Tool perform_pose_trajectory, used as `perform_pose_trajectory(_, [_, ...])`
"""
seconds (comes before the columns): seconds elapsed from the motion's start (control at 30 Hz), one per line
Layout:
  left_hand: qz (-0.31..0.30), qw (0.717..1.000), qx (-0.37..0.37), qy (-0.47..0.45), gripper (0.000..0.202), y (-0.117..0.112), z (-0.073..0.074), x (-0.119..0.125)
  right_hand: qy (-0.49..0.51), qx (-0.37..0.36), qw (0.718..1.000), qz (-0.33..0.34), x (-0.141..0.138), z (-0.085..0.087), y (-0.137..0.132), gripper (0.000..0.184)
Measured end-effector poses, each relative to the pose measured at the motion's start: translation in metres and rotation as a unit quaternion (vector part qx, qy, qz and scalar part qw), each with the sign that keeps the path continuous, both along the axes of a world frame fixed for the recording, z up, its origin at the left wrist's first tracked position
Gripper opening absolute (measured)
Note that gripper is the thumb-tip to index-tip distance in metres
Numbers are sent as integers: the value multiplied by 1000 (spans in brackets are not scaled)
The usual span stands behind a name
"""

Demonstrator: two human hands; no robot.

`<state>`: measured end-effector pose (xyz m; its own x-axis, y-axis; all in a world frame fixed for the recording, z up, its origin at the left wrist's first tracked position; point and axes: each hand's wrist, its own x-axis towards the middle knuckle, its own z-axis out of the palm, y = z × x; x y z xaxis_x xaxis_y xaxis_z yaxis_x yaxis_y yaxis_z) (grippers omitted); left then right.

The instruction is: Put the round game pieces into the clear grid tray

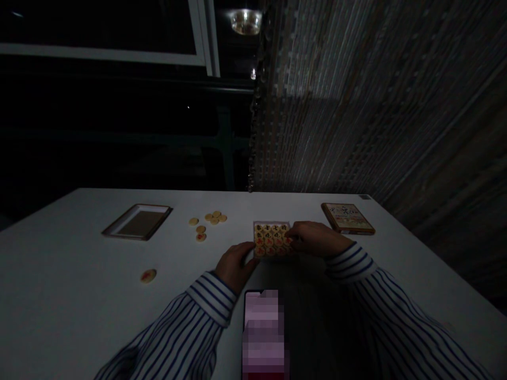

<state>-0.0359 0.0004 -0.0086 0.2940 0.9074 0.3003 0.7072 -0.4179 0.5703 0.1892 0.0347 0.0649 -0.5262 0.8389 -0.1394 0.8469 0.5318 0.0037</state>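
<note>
A small box tray (272, 224) packed with round wooden game pieces sits on the white table (79, 295) in front of me. My left hand (234, 265) curls against the tray's near left corner. My right hand (315, 238) rests on its right side, fingers bent over the pieces there; whether they pinch one is too dark to tell. Both sleeves are white with blue stripes. Several loose pieces (209, 220) lie to the left of the tray, and a single piece (148, 275) lies further left, nearer me.
An empty box lid (138, 221) lies at the far left of the table. A printed orange box (347, 218) lies at the far right. A phone (263, 332) lies between my forearms. A string curtain (376, 95) hangs behind the table on the right.
</note>
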Motion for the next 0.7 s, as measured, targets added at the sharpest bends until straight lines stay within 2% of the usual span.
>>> perform_pose_trajectory(0.5, [15, 1000, 0, 1, 34, -1, -1, 1, -12, 2, 1000, 1, 0, 0, 0, 27])
perform_pose_trajectory(0.7, [3, 1000, -1, 1, 33, 1, -1, 0, -18, -2, 1000, -6, -1, 0, -1, 26])
